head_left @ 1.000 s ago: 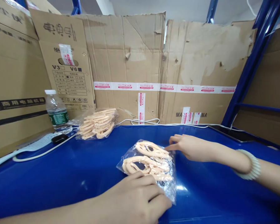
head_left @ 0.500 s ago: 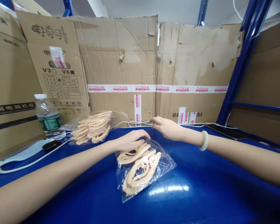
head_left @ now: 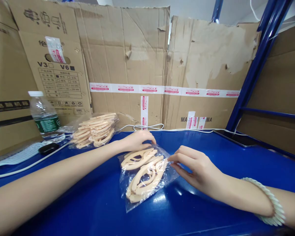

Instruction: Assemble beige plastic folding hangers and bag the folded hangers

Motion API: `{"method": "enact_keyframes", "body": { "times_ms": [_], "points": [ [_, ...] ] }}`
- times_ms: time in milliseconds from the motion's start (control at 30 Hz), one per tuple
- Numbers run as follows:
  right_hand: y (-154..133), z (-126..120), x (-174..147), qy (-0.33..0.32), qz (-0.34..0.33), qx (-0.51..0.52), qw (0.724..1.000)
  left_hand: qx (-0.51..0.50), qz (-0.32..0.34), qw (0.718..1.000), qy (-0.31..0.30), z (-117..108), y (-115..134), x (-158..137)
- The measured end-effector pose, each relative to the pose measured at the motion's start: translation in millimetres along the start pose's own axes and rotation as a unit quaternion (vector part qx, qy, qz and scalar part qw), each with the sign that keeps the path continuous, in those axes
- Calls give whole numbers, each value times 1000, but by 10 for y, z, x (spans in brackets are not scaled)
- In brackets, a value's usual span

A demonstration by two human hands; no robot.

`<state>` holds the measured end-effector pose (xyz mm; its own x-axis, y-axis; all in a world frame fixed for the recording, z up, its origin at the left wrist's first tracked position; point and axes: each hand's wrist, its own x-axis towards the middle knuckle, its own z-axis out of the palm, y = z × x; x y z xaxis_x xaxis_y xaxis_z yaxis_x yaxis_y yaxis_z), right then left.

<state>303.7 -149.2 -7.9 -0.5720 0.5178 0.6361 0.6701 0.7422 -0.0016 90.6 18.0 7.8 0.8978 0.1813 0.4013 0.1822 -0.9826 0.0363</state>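
A clear plastic bag (head_left: 127, 205) lies flat on the blue table in front of me. Inside it are several beige curved, looped pieces (head_left: 147, 177) that look like folding plastic hangers. My left hand (head_left: 139, 140) is at the bag's top edge, its thumb and fingertips closed on the film there. At the bag's right edge is my right hand (head_left: 199, 167); its fingertips come together on the film beside the beige pieces, with a gap behind them between thumb and forefinger. A pale coiled band (head_left: 270, 200) circles my right wrist.
A second bag of beige pieces (head_left: 95, 129) lies at the back left. Near it are a water bottle (head_left: 45, 118), a black oval object (head_left: 48, 148) and a pale blue mask-like item (head_left: 17, 157). A white cable (head_left: 149, 127) runs along the cardboard wall (head_left: 123, 59). A dark flat device (head_left: 233, 138) lies back right.
My right hand has come down and toward me, from above the table's back to the bag's right edge. My left hand has shifted slightly up along the bag's top.
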Motion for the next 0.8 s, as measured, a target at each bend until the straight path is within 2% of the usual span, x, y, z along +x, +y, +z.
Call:
{"method": "enact_keyframes", "body": {
  "times_ms": [100,233,400,633,800],
  "points": [
    [-55,-13,18,9,-17,15,1000,16,-10,999,26,50,-56,10],
    [-156,-37,27,-29,-58,19,998,34,-8,998,48,84,-90,-87],
    [-150,13,-39,-50,-82,-7,995,35,5,999,32,59,-119,-208],
    [-72,137,-120,-64,-93,-33,993,20,4,1000,9,56,-157,-232],
    [-48,142,-99,-111,-110,-53,986,4,-6,1000,4,68,-166,-284]
  ]
}}
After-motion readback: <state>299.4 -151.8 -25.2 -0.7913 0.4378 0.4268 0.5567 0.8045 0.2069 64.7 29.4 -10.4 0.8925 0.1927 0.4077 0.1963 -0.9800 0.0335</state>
